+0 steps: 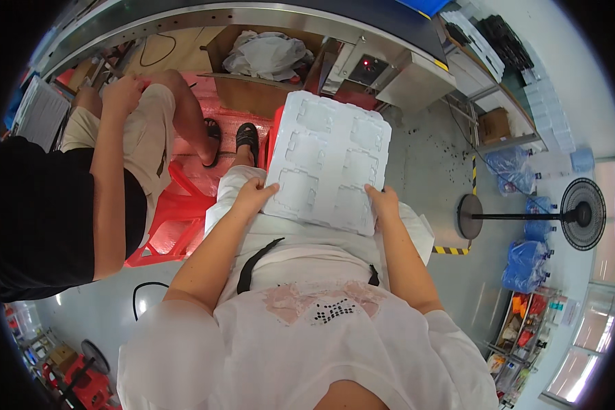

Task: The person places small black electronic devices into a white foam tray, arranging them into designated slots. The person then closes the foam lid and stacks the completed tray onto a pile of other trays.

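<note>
A white moulded plastic tray (pixel 326 162) with several shaped recesses rests over my lap, its far end raised past my knees. I see nothing lying in its recesses. My left hand (pixel 254 195) grips the near left edge, thumb on top and fingers hidden beneath. On the opposite edge, my right hand (pixel 383 201) holds the tray the same way. Whether this is one tray or several nested together I cannot tell.
A seated person (pixel 82 198) is close on my left beside a red plastic stool (pixel 174 225). Ahead, a cardboard box (pixel 246 92) with grey plastic bags stands under a metal-framed conveyor (pixel 307 17). To the right are a standing fan (pixel 581 214) and blue water bottles (pixel 526 263).
</note>
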Demonstrator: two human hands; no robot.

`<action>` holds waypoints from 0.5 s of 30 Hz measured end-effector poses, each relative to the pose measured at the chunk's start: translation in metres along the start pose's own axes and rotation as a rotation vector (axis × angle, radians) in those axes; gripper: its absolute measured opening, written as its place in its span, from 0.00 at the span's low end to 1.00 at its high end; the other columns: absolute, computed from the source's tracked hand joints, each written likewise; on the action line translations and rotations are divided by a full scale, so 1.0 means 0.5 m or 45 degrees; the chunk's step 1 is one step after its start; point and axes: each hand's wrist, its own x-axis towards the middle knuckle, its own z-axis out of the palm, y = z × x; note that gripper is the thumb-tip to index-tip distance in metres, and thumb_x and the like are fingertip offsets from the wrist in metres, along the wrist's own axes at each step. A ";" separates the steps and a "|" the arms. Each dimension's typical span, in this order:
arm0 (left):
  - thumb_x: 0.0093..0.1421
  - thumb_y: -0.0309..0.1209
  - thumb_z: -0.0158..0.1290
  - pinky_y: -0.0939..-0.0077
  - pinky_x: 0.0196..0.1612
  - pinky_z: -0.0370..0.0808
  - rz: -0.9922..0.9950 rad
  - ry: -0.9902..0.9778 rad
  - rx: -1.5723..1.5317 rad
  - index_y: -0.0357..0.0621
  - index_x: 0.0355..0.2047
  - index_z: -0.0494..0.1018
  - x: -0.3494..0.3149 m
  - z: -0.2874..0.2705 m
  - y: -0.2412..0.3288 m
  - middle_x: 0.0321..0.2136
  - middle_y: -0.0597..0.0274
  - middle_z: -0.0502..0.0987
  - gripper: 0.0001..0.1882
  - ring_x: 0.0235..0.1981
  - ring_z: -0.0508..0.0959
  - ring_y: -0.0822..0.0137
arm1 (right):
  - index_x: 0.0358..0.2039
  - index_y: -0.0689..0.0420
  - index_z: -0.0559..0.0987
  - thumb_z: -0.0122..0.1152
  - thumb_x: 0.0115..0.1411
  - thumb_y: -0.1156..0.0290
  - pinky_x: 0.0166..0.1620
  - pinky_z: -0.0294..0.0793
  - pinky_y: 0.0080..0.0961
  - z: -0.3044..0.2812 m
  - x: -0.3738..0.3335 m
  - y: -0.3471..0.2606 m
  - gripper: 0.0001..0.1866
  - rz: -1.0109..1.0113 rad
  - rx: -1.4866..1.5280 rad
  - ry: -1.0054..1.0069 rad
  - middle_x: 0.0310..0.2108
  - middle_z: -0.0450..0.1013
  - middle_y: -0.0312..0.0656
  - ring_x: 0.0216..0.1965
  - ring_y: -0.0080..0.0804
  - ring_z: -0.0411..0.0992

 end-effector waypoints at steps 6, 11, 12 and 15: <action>0.50 0.30 0.59 0.80 0.25 0.68 -0.195 -0.269 -0.406 0.35 0.32 0.70 0.021 -0.016 -0.015 0.25 0.63 0.73 0.13 0.25 0.72 0.74 | 0.38 0.69 0.72 0.67 0.44 0.53 0.29 0.72 0.31 -0.021 0.002 -0.039 0.31 0.163 -0.273 -0.007 0.30 0.74 0.51 0.28 0.37 0.73; 0.53 0.28 0.56 0.81 0.29 0.72 -0.246 -0.264 -0.172 0.36 0.32 0.71 -0.002 -0.012 0.065 0.29 0.60 0.75 0.09 0.28 0.76 0.73 | 0.40 0.69 0.70 0.66 0.43 0.45 0.22 0.70 0.35 -0.034 0.006 -0.055 0.38 0.333 -0.293 -0.075 0.29 0.72 0.48 0.25 0.34 0.71; 0.54 0.28 0.55 0.80 0.31 0.74 -0.176 -0.293 -0.227 0.36 0.33 0.71 -0.016 -0.017 0.086 0.30 0.60 0.76 0.09 0.29 0.77 0.72 | 0.41 0.68 0.71 0.66 0.44 0.46 0.23 0.71 0.32 -0.046 0.010 -0.056 0.37 0.381 -0.262 -0.166 0.31 0.72 0.49 0.26 0.35 0.72; 0.55 0.28 0.53 0.77 0.36 0.75 -0.150 -0.437 -0.615 0.36 0.34 0.71 -0.001 -0.029 0.083 0.31 0.59 0.77 0.09 0.31 0.78 0.71 | 0.44 0.65 0.71 0.65 0.47 0.48 0.29 0.73 0.28 -0.073 0.003 -0.071 0.34 0.459 0.052 -0.402 0.36 0.74 0.49 0.30 0.36 0.74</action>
